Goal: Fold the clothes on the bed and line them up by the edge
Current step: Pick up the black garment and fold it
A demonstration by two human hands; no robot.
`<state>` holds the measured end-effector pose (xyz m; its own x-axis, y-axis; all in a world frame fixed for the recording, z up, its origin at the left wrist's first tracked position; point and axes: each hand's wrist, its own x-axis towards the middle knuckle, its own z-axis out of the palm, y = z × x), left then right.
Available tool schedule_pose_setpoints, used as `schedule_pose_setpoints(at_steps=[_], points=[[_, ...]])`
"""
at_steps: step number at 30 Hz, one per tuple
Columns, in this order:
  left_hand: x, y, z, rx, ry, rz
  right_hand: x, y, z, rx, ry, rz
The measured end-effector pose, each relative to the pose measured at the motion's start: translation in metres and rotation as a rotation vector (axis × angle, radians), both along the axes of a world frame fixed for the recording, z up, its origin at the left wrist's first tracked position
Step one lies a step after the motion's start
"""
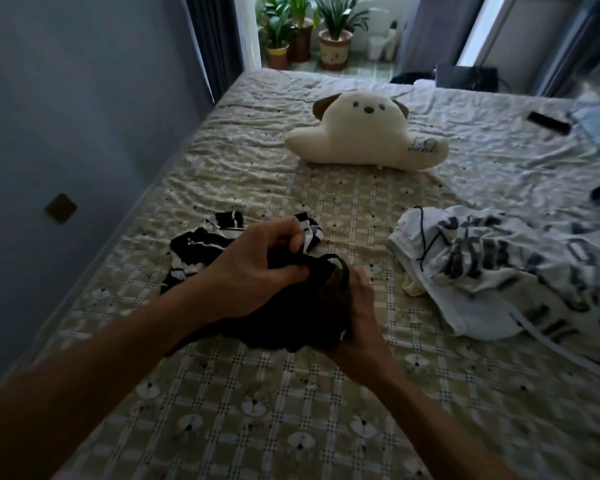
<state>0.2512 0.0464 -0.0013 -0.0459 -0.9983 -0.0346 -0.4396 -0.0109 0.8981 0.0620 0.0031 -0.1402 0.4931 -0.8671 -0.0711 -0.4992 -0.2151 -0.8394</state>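
A black garment with white stripes (194, 252) lies bunched on the checked bedsheet (291, 410), left of centre. Both hands grip its dark bunched end just above the sheet. My left hand (257, 268) pinches the cloth from above, with fingers curled around a fold. My right hand (361, 313) clutches the same dark bundle from the right side. The striped part trails away to the upper left. A white garment with large grey lettering and a dark drawstring (492, 271) lies crumpled at the right.
A cream dog-shaped plush pillow (364, 136) sits in the middle of the bed further back. A black phone or remote (548, 122) lies at the far right. The wall runs along the bed's left edge. Potted plants (333, 39) stand beyond the far end.
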Motion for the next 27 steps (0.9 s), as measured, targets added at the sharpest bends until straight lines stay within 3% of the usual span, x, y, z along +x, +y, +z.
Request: schedule_pose_setpoints(at_steps=[2, 4, 5, 8, 9, 11, 14, 15, 19, 23, 27], points=[[-0.017, 0.015, 0.047, -0.002, 0.143, 0.010, -0.010, 0.003, 0.043, -0.139, -0.008, 0.102], [-0.027, 0.025, 0.089, -0.022, 0.178, 0.105, -0.028, 0.011, 0.099, -0.134, -0.115, 0.175], [-0.029, 0.028, 0.107, -0.040, 0.110, 0.190, -0.038, 0.016, 0.131, -0.069, -0.154, 0.210], [-0.043, 0.043, 0.152, -0.137, -0.371, 0.556, -0.070, 0.028, 0.209, 0.073, -0.174, 0.263], [-0.055, 0.054, 0.169, -0.215, -0.426, 0.617, -0.079, 0.033, 0.232, 0.109, -0.190, 0.262], [-0.088, 0.080, 0.202, -0.186, -0.275, 0.536, -0.092, 0.045, 0.271, 0.155, -0.229, 0.253], [-0.137, 0.109, 0.239, 0.262, -0.026, 0.294, -0.106, 0.066, 0.326, 0.207, -0.305, 0.206], [-0.146, 0.112, 0.244, 0.316, 0.044, 0.296, -0.111, 0.073, 0.343, 0.226, -0.315, 0.204], [-0.167, 0.114, 0.264, 0.218, 0.450, 0.436, -0.142, 0.090, 0.400, 0.306, -0.350, 0.238], [-0.180, 0.116, 0.295, 0.137, 0.801, 0.318, -0.181, 0.092, 0.442, 0.385, -0.481, 0.248], [-0.177, 0.116, 0.332, 0.130, 0.753, 0.157, -0.206, 0.085, 0.492, 0.186, -0.345, 0.278]])
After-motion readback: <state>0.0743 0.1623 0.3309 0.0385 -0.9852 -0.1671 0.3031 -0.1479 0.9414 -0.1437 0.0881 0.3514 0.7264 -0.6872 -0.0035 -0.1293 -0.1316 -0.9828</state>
